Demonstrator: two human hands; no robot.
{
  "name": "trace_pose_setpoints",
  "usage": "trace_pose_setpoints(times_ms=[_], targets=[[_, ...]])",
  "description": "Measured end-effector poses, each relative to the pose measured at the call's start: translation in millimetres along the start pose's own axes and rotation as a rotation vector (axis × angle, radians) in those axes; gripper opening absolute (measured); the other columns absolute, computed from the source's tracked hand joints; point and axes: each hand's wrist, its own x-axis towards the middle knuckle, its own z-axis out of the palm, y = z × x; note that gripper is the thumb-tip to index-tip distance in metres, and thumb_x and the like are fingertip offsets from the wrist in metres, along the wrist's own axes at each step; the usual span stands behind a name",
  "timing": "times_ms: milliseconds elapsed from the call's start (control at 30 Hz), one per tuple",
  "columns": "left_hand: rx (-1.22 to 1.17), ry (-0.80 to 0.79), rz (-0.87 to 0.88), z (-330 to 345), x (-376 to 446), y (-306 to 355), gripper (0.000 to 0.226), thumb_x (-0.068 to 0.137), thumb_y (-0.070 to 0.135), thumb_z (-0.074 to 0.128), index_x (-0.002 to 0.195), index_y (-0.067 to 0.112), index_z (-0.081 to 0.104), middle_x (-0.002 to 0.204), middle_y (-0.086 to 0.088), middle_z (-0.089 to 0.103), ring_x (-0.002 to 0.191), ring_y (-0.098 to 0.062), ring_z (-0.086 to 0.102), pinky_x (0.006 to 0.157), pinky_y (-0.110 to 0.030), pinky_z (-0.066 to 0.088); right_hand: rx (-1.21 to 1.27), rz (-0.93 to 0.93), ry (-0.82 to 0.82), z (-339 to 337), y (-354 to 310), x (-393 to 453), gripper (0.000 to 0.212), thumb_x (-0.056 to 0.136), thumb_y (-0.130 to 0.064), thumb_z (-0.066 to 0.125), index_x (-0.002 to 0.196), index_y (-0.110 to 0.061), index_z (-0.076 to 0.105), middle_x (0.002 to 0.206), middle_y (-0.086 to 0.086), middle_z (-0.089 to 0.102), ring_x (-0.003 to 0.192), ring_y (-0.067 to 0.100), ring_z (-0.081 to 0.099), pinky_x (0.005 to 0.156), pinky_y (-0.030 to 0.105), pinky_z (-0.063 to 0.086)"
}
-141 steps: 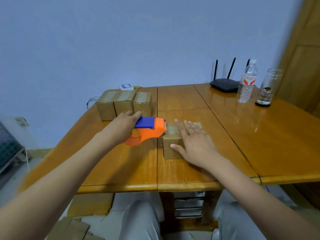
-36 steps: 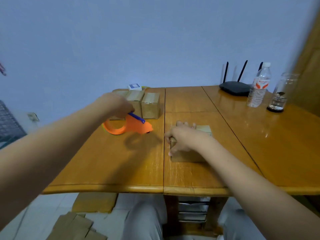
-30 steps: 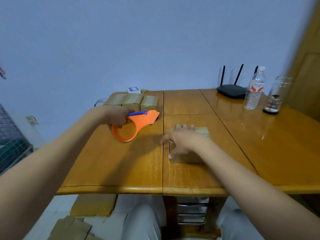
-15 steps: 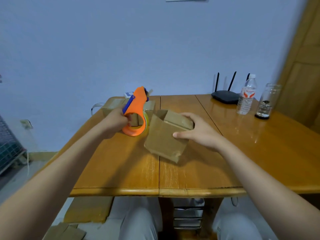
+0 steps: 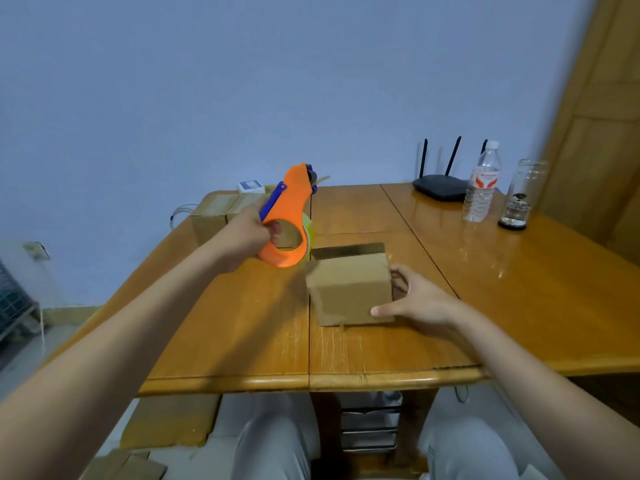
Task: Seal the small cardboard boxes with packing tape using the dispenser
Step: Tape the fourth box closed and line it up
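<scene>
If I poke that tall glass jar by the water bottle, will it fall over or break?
Probably tips easily: the glass jar stands tall and narrow on a small dark base. It looks nearly empty, so likely light. Being clear glass on the hard wooden table, it could well crack, or knock the water bottle beside it.

orange tape dispenser point(image 5: 289, 216) with blue trim, yellow-green roll; plain brown box point(image 5: 349, 289); honey-brown table point(image 5: 225, 327); black router point(image 5: 440, 188) far right; pale blue wall point(image 5: 207, 81).

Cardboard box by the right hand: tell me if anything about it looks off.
The cardboard box has a flap standing open at its far edge, so that side is unsealed. The right hand steadies it, and the left hand holds the tape dispenser raised off the table.
</scene>
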Motion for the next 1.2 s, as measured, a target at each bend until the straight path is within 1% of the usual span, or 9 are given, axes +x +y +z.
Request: trace_pose_setpoints(times_ms=[133,233,300,400,567,733,933,1067,1200], targets=[[0.004,-0.011,0.005,4.6,0.9,3.3,0.033,0.093,-0.007,0.049,0.093,0.026,0.054,0.075,-0.002,0.059,0.07,-0.017,0.058,0.064,-0.032,0.049,0.017,0.047,-0.068,9.2,10.7,2.5,0.13,0.049,-0.054,0.096,0.155,-0.034,0.023,0.151,-0.007,0.045,0.14,0.018,0.044,0.116,0.045,0.038],[0.017,-0.021,0.002,5.8,-0.5,2.2,0.031,0.091,-0.007,0.05,0.094,0.024,0.054,0.076,-0.002,0.058,0.07,-0.017,0.056,0.062,-0.03,0.048,0.027,0.01,-0.076,7.5,1.0,1.0,0.136,0.057,-0.067,0.087,0.158,-0.042,-0.001,0.164,-0.003,0.026,0.148,0.022,0.031,0.121,0.048,0.029],[0.028,-0.014,0.0,4.7,-0.1,2.4,0.028,0.093,-0.005,0.051,0.098,0.022,0.054,0.08,-0.005,0.059,0.073,-0.018,0.058,0.064,-0.032,0.05,0.005,-0.11,0.132,4.5,-17.3,-4.0,0.119,0.069,-0.077,0.066,0.159,-0.042,-0.003,0.167,-0.005,0.016,0.151,0.019,0.024,0.122,0.047,0.026],[0.075,-0.009,0.004,1.8,2.3,3.9,0.028,0.091,-0.007,0.049,0.102,0.018,0.056,0.081,-0.006,0.06,0.075,-0.019,0.058,0.067,-0.033,0.049,-0.181,-0.299,0.366,1.1,-51.0,-8.3,0.086,0.086,-0.074,0.046,0.159,-0.038,0.017,0.166,-0.009,0.021,0.153,0.015,0.018,0.122,0.045,0.021],[0.184,-0.045,0.031,3.3,9.6,9.7,0.031,0.085,-0.005,0.054,0.097,0.023,0.053,0.079,-0.005,0.058,0.074,-0.023,0.055,0.065,-0.037,0.045,-0.722,-0.312,0.17,17.9,-65.4,17.5,0.063,0.104,-0.054,0.021,0.158,-0.023,0.029,0.163,0.0,0.03,0.154,0.022,0.016,0.127,0.044,0.008],[0.265,-0.011,0.098,6.6,15.7,13.1,0.034,0.088,-0.004,0.055,0.087,0.029,0.049,0.079,-0.004,0.056,0.07,-0.022,0.052,0.064,-0.036,0.042,-0.776,-0.232,0.146,29.0,-53.8,23.5,0.046,0.109,-0.04,0.028,0.149,-0.026,0.046,0.158,-0.004,0.041,0.154,0.021,0.018,0.123,0.047,0.024],[0.473,0.026,0.205,20.0,22.7,19.0,0.027,0.092,-0.002,0.054,0.111,0.017,0.049,0.088,-0.003,0.056,0.072,-0.018,0.05,0.056,-0.026,0.034,-0.796,-0.362,0.132,39.0,-41.3,6.8,0.069,0.102,-0.055,0.009,0.159,-0.019,0.024,0.166,-0.003,0.021,0.154,0.012,0.013,0.126,0.034,-0.004],[0.682,0.081,0.314,32.9,25.7,29.5,0.035,0.089,-0.009,0.045,0.12,0.007,0.048,0.082,0.0,0.047,0.067,-0.013,0.042,0.055,-0.024,0.027,-0.676,-0.371,0.121,35.4,-38.5,12.3,0.056,0.109,-0.043,0.026,0.158,-0.017,0.03,0.165,-0.002,0.026,0.153,0.011,0.015,0.123,0.031,-0.012],[0.637,0.087,0.362,47.8,26.3,32.3,0.033,0.087,-0.012,0.043,0.114,0.005,0.047,0.083,-0.005,0.049,0.072,-0.022,0.045,0.056,-0.027,0.029,-0.521,-0.382,0.132,34.8,-38.3,11.4,0.053,0.108,-0.04,0.039,0.154,-0.015,0.037,0.162,-0.001,0.031,0.152,0.011,0.019,0.119,0.029,-0.015]])
